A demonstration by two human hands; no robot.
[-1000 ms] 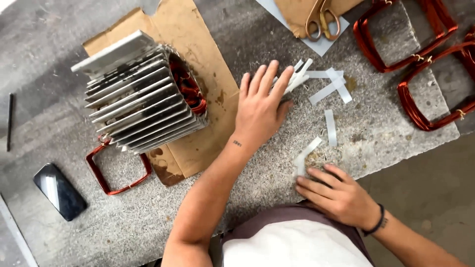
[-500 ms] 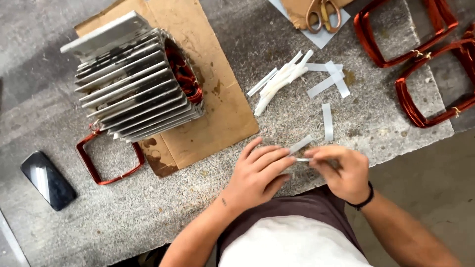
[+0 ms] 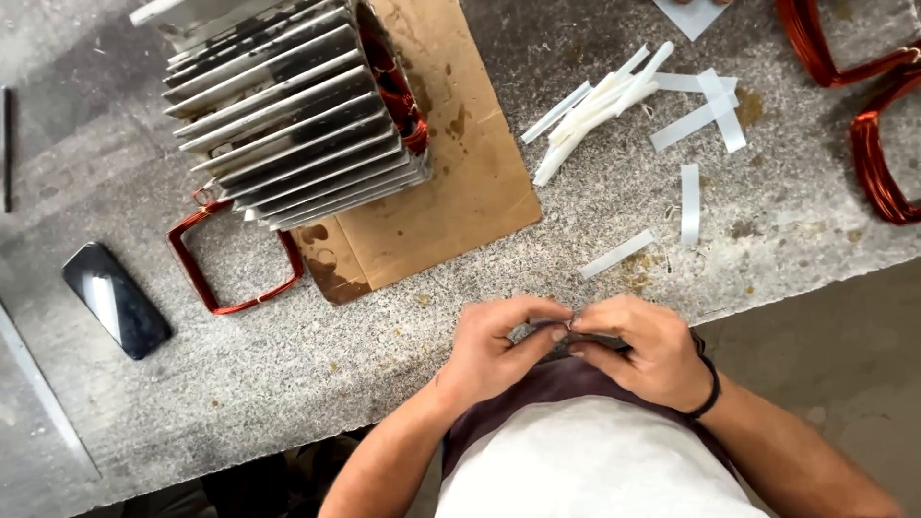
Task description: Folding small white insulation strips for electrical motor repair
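My left hand (image 3: 499, 345) and my right hand (image 3: 643, 350) meet at the stone bench's near edge, fingertips pinched together on a small white strip that is mostly hidden between them. A loose white strip (image 3: 616, 254) lies just beyond my hands. A pile of white strips (image 3: 600, 105) sits farther back. A finned metal motor stator (image 3: 288, 105) with copper windings rests on brown cardboard (image 3: 460, 182) at the upper left.
A red copper wire coil (image 3: 235, 259) and a dark phone (image 3: 117, 299) lie at the left. More copper coils (image 3: 873, 125) sit at the upper right. The grey stone bench (image 3: 288, 384) ends just before my body.
My left hand came back from the strip pile to the near edge. Both hands now close together on one strip. The view has shifted nearer to the bench.
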